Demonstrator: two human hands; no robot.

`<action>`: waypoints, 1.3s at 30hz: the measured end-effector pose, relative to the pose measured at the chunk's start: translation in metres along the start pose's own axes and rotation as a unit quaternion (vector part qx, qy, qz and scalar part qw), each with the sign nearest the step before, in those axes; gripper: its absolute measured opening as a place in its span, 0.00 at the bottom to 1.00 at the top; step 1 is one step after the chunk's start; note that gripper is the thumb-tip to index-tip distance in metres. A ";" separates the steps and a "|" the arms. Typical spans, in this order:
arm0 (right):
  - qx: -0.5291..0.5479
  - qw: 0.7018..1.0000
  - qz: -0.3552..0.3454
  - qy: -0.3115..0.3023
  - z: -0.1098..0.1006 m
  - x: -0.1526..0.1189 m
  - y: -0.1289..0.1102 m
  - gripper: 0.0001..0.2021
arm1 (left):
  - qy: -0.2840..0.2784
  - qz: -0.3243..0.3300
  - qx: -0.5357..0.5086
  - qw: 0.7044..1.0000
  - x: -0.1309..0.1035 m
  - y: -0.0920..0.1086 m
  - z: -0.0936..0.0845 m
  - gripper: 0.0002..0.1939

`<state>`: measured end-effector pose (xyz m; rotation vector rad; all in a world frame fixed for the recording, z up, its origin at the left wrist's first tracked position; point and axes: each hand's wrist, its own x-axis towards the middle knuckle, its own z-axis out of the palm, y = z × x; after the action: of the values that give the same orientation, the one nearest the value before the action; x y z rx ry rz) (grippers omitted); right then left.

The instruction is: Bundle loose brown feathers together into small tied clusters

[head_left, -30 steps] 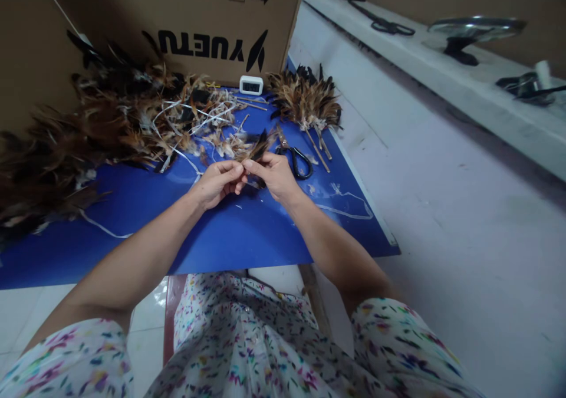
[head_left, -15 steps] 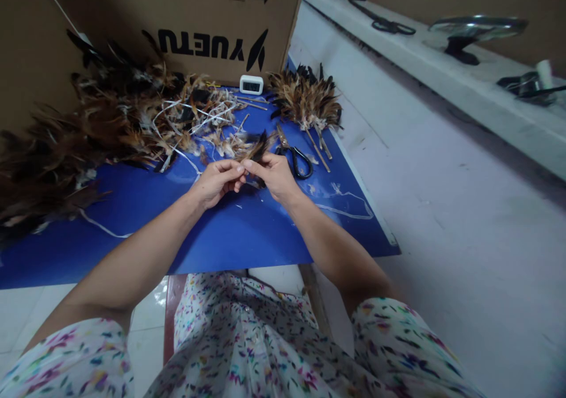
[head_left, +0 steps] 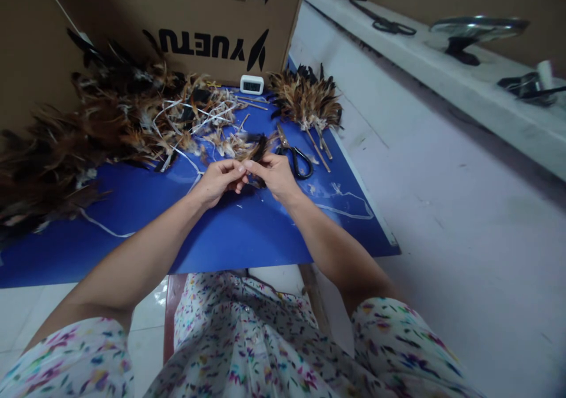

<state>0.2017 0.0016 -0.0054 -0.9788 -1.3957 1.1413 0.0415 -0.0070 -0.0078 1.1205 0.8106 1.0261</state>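
Observation:
My left hand (head_left: 222, 181) and my right hand (head_left: 275, 177) meet over the blue table, thumbs and fingertips pinched close together. Between them is a small bunch of brown and black feathers (head_left: 257, 148), its tips pointing up and away from me. My fingers hide the lower ends of the feathers. Just beyond my right hand lies a pair of scissors (head_left: 300, 161) with black handles. Loose pale-based feathers (head_left: 232, 144) lie on the table right behind my hands, and white string (head_left: 188, 158) trails near my left hand.
A large heap of brown feathers (head_left: 119, 112) covers the left and back. Feather bundles on sticks (head_left: 309, 100) lie at the back right. A small white digital clock (head_left: 252, 84) stands before a cardboard box (head_left: 198, 9). A wall and ledge (head_left: 407, 50) border the right side.
The feather tips between my hands have shifted slightly. Both hands stay in nearly the same place, still pinched together.

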 end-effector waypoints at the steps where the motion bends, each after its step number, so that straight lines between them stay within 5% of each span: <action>1: 0.002 1.000 0.004 -0.002 0.000 0.000 -0.001 0.23 | 0.000 0.001 0.000 1.000 0.000 0.000 0.000 0.20; 18: 0.027 0.999 -0.002 -0.031 0.000 0.000 -0.003 0.20 | 0.087 0.021 -0.038 0.995 0.002 0.004 0.000 0.14; 24: -0.013 0.997 -0.041 0.061 -0.012 0.011 0.004 0.09 | 0.148 0.054 -0.099 0.983 0.008 0.007 -0.006 0.11; 30: -0.168 0.976 -0.091 0.100 -0.024 0.018 0.012 0.03 | 0.206 0.064 -0.126 0.968 0.013 0.009 -0.013 0.10; 34: -0.274 0.951 -0.129 0.057 -0.022 0.015 0.015 0.05 | 0.218 0.068 -0.128 0.965 0.013 0.010 -0.015 0.10; 39: -0.433 0.877 -0.184 -0.096 -0.015 0.008 0.018 0.10 | 0.219 0.069 -0.122 0.966 0.014 0.010 -0.015 0.10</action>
<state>0.2154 0.0153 -0.0210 -1.1348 -2.2226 0.2869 0.0300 0.0118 -0.0027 0.7540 0.9310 1.4793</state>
